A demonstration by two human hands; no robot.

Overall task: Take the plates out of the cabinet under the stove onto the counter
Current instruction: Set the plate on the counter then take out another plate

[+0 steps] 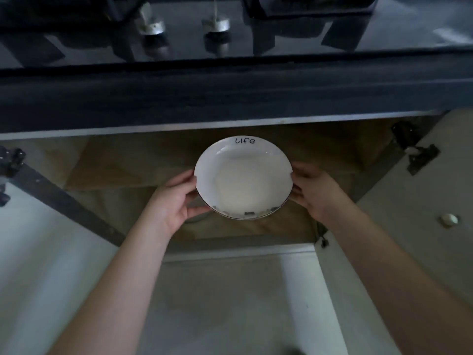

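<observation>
A white plate (243,179) with a thin dark rim and the word "Life" on its far edge is held in front of the open cabinet (110,165) under the stove. My left hand (174,201) grips its left edge, thumb on top. On the opposite edge, my right hand (313,190) grips it the same way. The plate is level and lifted off the wooden shelf. Something dark and round peeks out under the plate's left edge; what it is cannot be made out.
The glass stove top (230,55) with two knobs (151,25) runs across the top, above a dark counter edge (230,98). Both white cabinet doors (414,196) stand open at left and right, with hinges showing. Pale floor lies below.
</observation>
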